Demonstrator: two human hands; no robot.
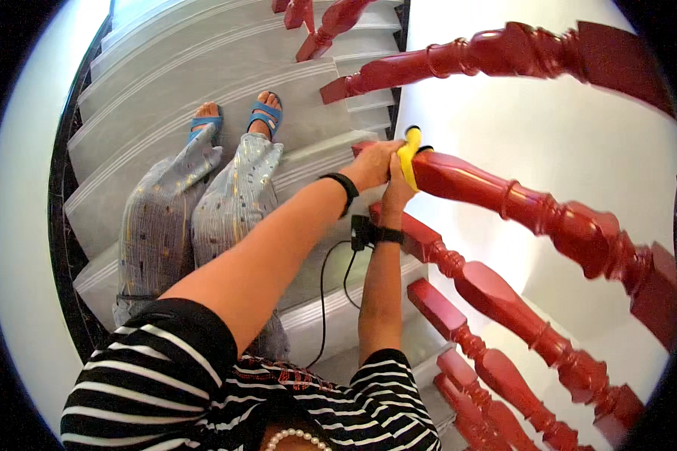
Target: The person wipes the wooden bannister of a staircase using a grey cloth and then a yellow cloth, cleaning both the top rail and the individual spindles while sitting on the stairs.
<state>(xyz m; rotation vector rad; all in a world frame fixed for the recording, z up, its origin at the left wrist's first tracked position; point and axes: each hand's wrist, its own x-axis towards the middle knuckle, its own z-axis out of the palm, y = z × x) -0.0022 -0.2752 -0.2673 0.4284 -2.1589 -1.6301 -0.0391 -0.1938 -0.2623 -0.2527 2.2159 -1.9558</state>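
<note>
A yellow cloth with dark edging is wrapped around the square lower part of a glossy red baluster. My left hand is closed at the baluster's foot, its fingers on the cloth's near side. Just below, my right hand is also closed, gripping the cloth from the other side of the post. The two hands touch each other, and several fingertips are hidden behind the cloth and the wood. A loose end of the cloth sticks up above the post.
More red balusters line the right side, with another baluster beyond. My feet in blue sandals stand on grey curved steps. A black cable hangs from a small box at my right wrist. A white wall bounds the left.
</note>
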